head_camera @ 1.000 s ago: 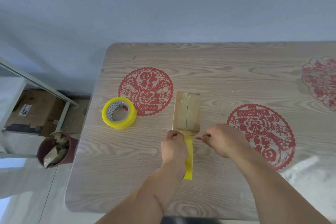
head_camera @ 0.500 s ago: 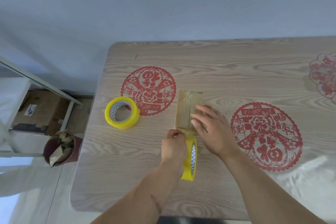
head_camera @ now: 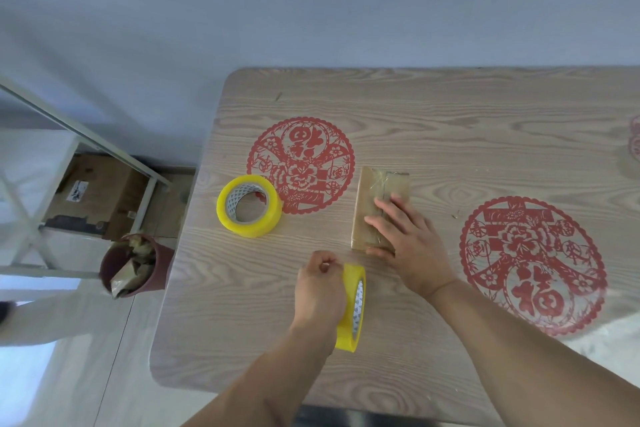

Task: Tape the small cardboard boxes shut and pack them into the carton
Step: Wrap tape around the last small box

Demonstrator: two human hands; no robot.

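Head view, my log: left hand (head_camera: 320,291) grips upright tape roll (head_camera: 353,314); right hand (head_camera: 403,239), fingers flat, presses small box (head_camera: 372,198) mid-table; red "福" papercut (head_camera: 533,265) beside; no labels legible.

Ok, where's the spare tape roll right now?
The spare tape roll lies flat on the table, left of the small box, at the lower-left edge of the red paper-cut.

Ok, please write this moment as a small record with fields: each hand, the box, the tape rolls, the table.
left hand: grips a yellow tape roll held on edge near the table's front
right hand: lies flat on the small cardboard box, fingers straight
small cardboard box: flat on the table, tape over its top
second tape roll: lies flat, left of the box
table: wood grain, red paper-cut decorations
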